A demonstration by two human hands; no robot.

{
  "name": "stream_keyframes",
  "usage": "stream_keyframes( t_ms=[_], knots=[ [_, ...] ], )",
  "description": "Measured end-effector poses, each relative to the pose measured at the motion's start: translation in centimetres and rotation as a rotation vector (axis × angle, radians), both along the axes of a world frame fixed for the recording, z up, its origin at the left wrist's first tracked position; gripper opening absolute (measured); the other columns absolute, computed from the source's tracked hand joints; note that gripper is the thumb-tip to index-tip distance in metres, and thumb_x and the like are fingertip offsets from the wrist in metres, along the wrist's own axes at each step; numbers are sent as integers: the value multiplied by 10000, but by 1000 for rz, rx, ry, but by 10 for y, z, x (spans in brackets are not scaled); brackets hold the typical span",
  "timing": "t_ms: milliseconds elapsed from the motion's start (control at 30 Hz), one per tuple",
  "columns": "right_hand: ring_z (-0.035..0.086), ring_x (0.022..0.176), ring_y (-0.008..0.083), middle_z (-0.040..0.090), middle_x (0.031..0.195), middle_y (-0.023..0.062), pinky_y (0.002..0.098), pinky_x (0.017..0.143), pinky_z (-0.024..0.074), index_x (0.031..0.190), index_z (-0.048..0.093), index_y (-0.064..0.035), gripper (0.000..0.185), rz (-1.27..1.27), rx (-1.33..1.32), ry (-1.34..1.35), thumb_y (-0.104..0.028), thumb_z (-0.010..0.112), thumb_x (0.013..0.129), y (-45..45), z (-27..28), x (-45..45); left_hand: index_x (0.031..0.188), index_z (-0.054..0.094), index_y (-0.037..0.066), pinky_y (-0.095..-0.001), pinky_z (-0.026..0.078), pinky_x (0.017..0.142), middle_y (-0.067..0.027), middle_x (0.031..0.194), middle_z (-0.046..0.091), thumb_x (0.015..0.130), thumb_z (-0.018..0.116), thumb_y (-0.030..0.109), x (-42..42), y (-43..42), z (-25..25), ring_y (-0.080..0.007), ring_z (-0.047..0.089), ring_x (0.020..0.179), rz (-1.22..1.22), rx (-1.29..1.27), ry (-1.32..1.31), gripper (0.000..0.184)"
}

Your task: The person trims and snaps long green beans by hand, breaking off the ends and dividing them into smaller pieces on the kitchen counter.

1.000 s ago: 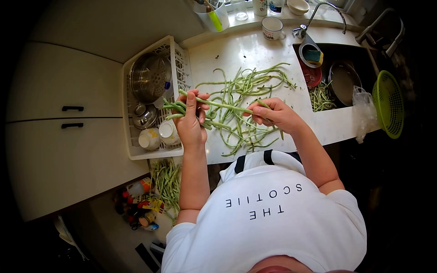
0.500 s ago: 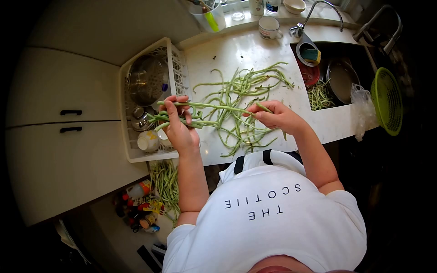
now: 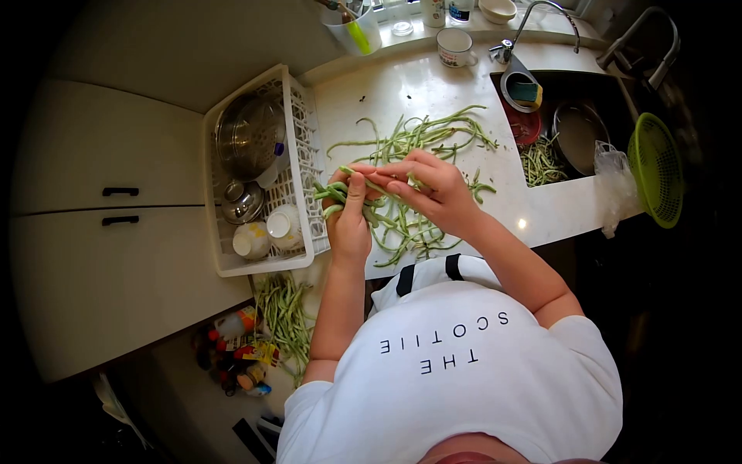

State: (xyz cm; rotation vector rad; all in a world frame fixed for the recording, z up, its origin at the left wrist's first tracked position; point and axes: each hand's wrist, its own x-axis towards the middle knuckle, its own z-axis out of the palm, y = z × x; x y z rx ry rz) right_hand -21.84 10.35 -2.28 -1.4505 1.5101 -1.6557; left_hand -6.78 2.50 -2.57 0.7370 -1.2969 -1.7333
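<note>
Gripping a small bundle of green long beans (image 3: 334, 192), the left hand (image 3: 352, 213) is curled around them above the countertop (image 3: 371, 81), with bean ends poking out beside the thumb. The right hand (image 3: 437, 193) meets it, fingers drawn close together near the left fingertips; whether it pinches a bean cannot be told. Just beyond and beneath the hands, loose long beans (image 3: 421, 139) sprawl in a tangle on the white surface. To the left stands a white dish rack (image 3: 267, 267) with a perforated steel pot (image 3: 251, 139), a metal lid (image 3: 242, 203) and two cups (image 3: 284, 226); below it lies another bean pile (image 3: 286, 313). To the right, a dark sink (image 3: 595, 89) holds short bean pieces (image 3: 543, 162) beside a metal pan (image 3: 580, 139). A green colander (image 3: 655, 170) and a clear plastic bag (image 3: 612, 185) are at the far right.
</note>
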Motion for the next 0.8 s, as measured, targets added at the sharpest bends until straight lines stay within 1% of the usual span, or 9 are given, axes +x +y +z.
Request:
stream_keyframes(
  t_ms=[67, 133, 167, 200, 267, 300, 400, 633, 800],
  knots=[
    [484, 614, 111, 564, 764, 41, 254, 560, 395, 1074, 683, -74, 185, 5, -138, 94, -85, 643, 893, -2, -11, -6, 1041, 563, 23, -266, 499, 723, -90, 871, 652, 1017, 512, 242, -2, 1, 5, -142, 620, 784, 48, 16, -10, 226],
    [501, 638, 107, 578, 800, 32, 246, 599, 414, 1003, 693, -59, 119, 27, 9, -21, -65, 636, 898, 5, -20, -16, 1078, 526, 32, -289, 525, 753, -67, 811, 608, 1018, 505, 227, 4, -3, 8, -151, 610, 737, 120, -25, 17, 204],
    [507, 675, 108, 576, 793, 17, 245, 655, 427, 1015, 669, -43, 186, -14, 62, -414, -184, 554, 975, 3, -27, -10, 1080, 524, 34, -248, 475, 638, -23, 741, 537, 1014, 518, 218, 6, -7, 5, -103, 518, 640, 124, -10, 79, 196],
    [507, 675, 108, 576, 793, 17, 245, 655, 427, 1015, 669, -43, 186, -16, 66, -412, -184, 554, 975, 3, -30, -14, 1080, 524, 34, -248, 475, 638, -23, 741, 537, 1014, 518, 218, 10, -9, 3, -103, 518, 640, 124, -5, 80, 196],
    [492, 699, 111, 569, 792, 6, 245, 708, 429, 1084, 636, -38, 377, 124, 88, -1235, -334, 408, 1033, 1, -35, -28, 1082, 522, 37, -215, 354, 529, 16, 686, 455, 1007, 537, 200, 15, -12, 0, -63, 400, 570, 72, -5, 25, 180],
    [450, 672, 101, 536, 757, 0, 244, 665, 398, 1084, 601, -41, 485, -62, 149, -1182, -417, 298, 1046, -6, -22, -20, 1118, 540, 38, -209, 233, 478, 39, 665, 427, 986, 571, 165, 9, -6, 4, -29, 339, 542, 108, -6, -62, 185],
    [438, 661, 94, 502, 729, -12, 240, 635, 380, 1018, 592, -53, 446, -3, 203, -895, -405, 319, 1047, 1, -46, -30, 1094, 606, 43, -181, 269, 488, 72, 663, 443, 956, 626, 165, 4, 4, 8, -17, 364, 544, 14, 59, -150, 186],
    [428, 641, 82, 485, 722, -24, 222, 610, 364, 994, 572, -64, 435, 236, 198, -1093, -414, 320, 1046, 9, -37, -21, 1163, 633, 3, -171, 308, 511, 21, 756, 604, 925, 666, 178, -5, 7, 3, -11, 428, 583, -44, 16, -243, 297],
    [556, 720, 93, 597, 823, 9, 232, 680, 455, 1088, 592, -24, 229, 149, 137, -644, -224, 530, 995, 13, -24, -8, 1097, 667, 13, -175, 307, 503, 8, 775, 638, 926, 655, 143, 0, 3, 4, -12, 421, 574, 17, 27, -255, 215]
  ],
)
